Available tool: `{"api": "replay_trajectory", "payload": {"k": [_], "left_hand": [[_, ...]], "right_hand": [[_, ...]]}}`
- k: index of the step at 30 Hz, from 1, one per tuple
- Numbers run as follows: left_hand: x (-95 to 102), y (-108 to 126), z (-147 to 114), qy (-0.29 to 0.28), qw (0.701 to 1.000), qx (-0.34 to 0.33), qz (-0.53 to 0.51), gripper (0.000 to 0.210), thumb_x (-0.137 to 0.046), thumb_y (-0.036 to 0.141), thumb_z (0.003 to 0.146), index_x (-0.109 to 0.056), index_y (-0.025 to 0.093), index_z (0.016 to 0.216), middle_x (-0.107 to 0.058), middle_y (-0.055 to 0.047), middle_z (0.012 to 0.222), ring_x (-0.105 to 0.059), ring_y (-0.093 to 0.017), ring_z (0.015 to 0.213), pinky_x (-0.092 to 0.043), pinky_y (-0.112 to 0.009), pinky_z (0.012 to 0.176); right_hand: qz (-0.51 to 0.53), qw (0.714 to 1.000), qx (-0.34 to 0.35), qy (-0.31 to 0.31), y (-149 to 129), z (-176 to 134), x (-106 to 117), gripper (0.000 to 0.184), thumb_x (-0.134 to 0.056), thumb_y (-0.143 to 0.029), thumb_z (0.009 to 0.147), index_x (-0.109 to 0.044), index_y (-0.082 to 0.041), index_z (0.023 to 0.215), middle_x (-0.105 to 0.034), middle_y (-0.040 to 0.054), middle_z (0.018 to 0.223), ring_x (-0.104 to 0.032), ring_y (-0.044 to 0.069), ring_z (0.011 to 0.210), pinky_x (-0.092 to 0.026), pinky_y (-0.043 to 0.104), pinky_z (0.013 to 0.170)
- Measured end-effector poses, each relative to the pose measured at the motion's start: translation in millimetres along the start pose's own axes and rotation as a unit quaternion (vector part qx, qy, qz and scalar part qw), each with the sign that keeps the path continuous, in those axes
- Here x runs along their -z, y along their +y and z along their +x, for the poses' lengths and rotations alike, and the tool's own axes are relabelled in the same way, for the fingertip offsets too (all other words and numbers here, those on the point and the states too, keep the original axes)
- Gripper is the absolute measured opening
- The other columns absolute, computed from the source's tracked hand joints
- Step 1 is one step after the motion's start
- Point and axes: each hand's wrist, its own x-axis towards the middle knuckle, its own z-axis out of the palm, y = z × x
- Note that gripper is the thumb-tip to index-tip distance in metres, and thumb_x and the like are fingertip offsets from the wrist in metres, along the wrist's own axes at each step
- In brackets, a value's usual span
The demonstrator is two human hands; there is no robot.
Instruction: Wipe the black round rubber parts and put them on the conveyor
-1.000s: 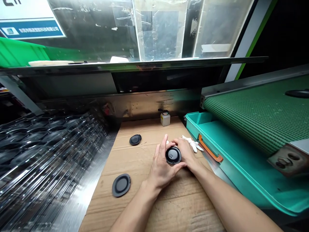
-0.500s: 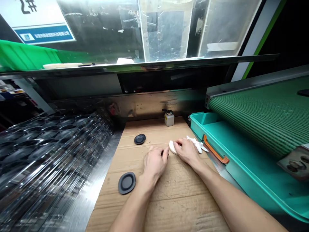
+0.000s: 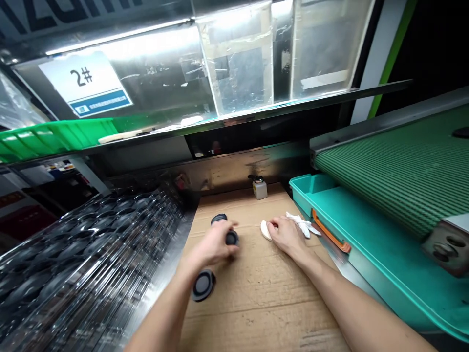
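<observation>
My left hand (image 3: 216, 243), a little blurred, is closed on a small round black plastic part (image 3: 232, 238) between thumb and fingers, just above the cardboard sheet (image 3: 256, 303). Behind its fingers a second black round part (image 3: 219, 217) lies partly hidden. Nearer me, to the left, rests another black round part (image 3: 203, 284) with a raised ring. On the right, my right hand (image 3: 287, 233) pinches a white round pad (image 3: 266, 230) low at the cardboard. White gloves (image 3: 304, 225) lie crumpled just beyond that hand.
A small white bottle with a dark cap (image 3: 260, 188) stands at the cardboard's far end. Stacked clear trays of black parts (image 3: 91, 234) fill the left. A teal bin (image 3: 366, 244) with an orange handle sits right, below a green conveyor belt (image 3: 395, 151). A metal shelf holds a green bin (image 3: 62, 137).
My left hand has moved left, away from my right hand, and a black round part now shows in its fingers. My right hand stays on the white pad. The camera view has tilted.
</observation>
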Motion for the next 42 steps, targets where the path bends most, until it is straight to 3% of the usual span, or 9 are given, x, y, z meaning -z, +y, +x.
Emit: {"api": "replay_trajectory", "payload": {"k": [2, 5, 12, 19, 25, 30, 36, 39, 42], "left_hand": [[24.4, -17.4, 20.2, 0.022, 0.997, 0.029, 0.071, 0.073, -0.077, 0.029, 0.057, -0.058, 0.024, 0.127, -0.062, -0.009, 0.111, -0.054, -0.032, 0.109, -0.038, -0.041, 0.101], [41.2, -41.2, 48.9, -0.013, 0.988, 0.066, 0.137, 0.081, -0.075, 0.030, 0.057, -0.050, 0.022, 0.134, -0.061, -0.008, 0.114, -0.057, -0.028, 0.105, -0.041, -0.037, 0.097], [27.9, -50.8, 76.1, -0.071, 0.983, 0.051, 0.163, 0.068, -0.077, 0.035, 0.056, -0.063, 0.019, 0.121, -0.060, -0.011, 0.125, -0.054, -0.030, 0.117, -0.038, -0.034, 0.102], [42.4, -56.0, 93.6, -0.084, 0.976, 0.087, 0.180, 0.070, -0.072, 0.041, 0.061, -0.058, 0.015, 0.124, -0.064, -0.011, 0.123, -0.061, -0.028, 0.109, -0.045, -0.032, 0.095], [30.0, -54.9, 103.5, -0.104, 0.961, 0.132, 0.218, 0.066, -0.072, 0.059, 0.055, -0.068, 0.017, 0.106, -0.070, -0.012, 0.108, -0.064, -0.030, 0.098, -0.048, -0.032, 0.084], [26.0, -50.8, 108.6, -0.114, 0.958, 0.122, 0.235, 0.053, -0.072, 0.043, 0.057, -0.069, 0.018, 0.103, -0.071, -0.009, 0.101, -0.065, -0.028, 0.093, -0.049, -0.032, 0.082], [46.7, -66.9, 105.8, -0.115, 0.959, 0.098, 0.239, 0.053, -0.068, 0.024, 0.053, -0.069, 0.017, 0.105, -0.068, -0.008, 0.112, -0.062, -0.028, 0.104, -0.047, -0.031, 0.091], [53.7, -57.3, 97.8, -0.090, 0.961, 0.094, 0.245, 0.063, -0.069, 0.027, 0.056, -0.063, 0.015, 0.117, -0.065, -0.012, 0.118, -0.059, -0.032, 0.111, -0.045, -0.036, 0.096], [46.3, -14.1, 76.9, -0.031, 0.967, 0.038, 0.252, 0.079, -0.066, 0.036, 0.066, -0.043, 0.015, 0.139, -0.046, -0.015, 0.142, -0.040, -0.035, 0.131, -0.033, -0.046, 0.108]], "right_hand": [[-0.001, 1.000, -0.004, 0.004, -1.2, -0.3, 1.0, 0.031, -0.047, -0.039, 0.093, -0.071, -0.023, 0.084, -0.066, 0.0055, 0.088, -0.059, 0.020, 0.082, -0.035, 0.029, 0.071], [0.001, 1.000, -0.009, 0.010, -1.5, -0.4, 2.0, 0.030, -0.047, -0.038, 0.092, -0.070, -0.022, 0.080, -0.066, 0.0052, 0.086, -0.059, 0.020, 0.081, -0.035, 0.030, 0.070], [0.011, 0.999, -0.019, 0.023, -1.3, -0.7, 1.0, 0.032, -0.045, -0.039, 0.093, -0.068, -0.022, 0.078, -0.066, 0.0063, 0.086, -0.060, 0.021, 0.084, -0.036, 0.031, 0.076], [0.010, 0.999, -0.027, 0.015, -3.6, 0.0, 5.3, 0.030, -0.047, -0.037, 0.092, -0.068, -0.022, 0.079, -0.066, 0.0062, 0.086, -0.060, 0.021, 0.084, -0.036, 0.031, 0.077], [0.025, 0.999, -0.028, 0.016, -2.4, 0.9, 4.5, 0.029, -0.046, -0.037, 0.093, -0.067, -0.021, 0.081, -0.066, 0.0066, 0.086, -0.059, 0.021, 0.085, -0.034, 0.031, 0.077], [0.026, 0.999, -0.026, 0.012, -2.6, 0.9, 5.7, 0.030, -0.045, -0.037, 0.093, -0.066, -0.021, 0.080, -0.066, 0.0069, 0.087, -0.058, 0.021, 0.086, -0.034, 0.031, 0.077], [0.035, 0.999, -0.030, 0.008, -2.6, 0.6, 6.1, 0.028, -0.047, -0.037, 0.092, -0.069, -0.021, 0.084, -0.066, 0.0070, 0.090, -0.058, 0.022, 0.090, -0.035, 0.031, 0.080], [0.034, 0.999, -0.030, 0.007, -3.2, 0.2, 6.3, 0.028, -0.047, -0.035, 0.092, -0.068, -0.020, 0.083, -0.066, 0.0072, 0.089, -0.058, 0.021, 0.090, -0.035, 0.031, 0.080], [0.020, 0.999, -0.034, 0.014, -4.1, 0.7, 6.2, 0.030, -0.046, -0.036, 0.092, -0.068, -0.020, 0.080, -0.066, 0.0067, 0.087, -0.059, 0.021, 0.086, -0.035, 0.031, 0.078]]}}
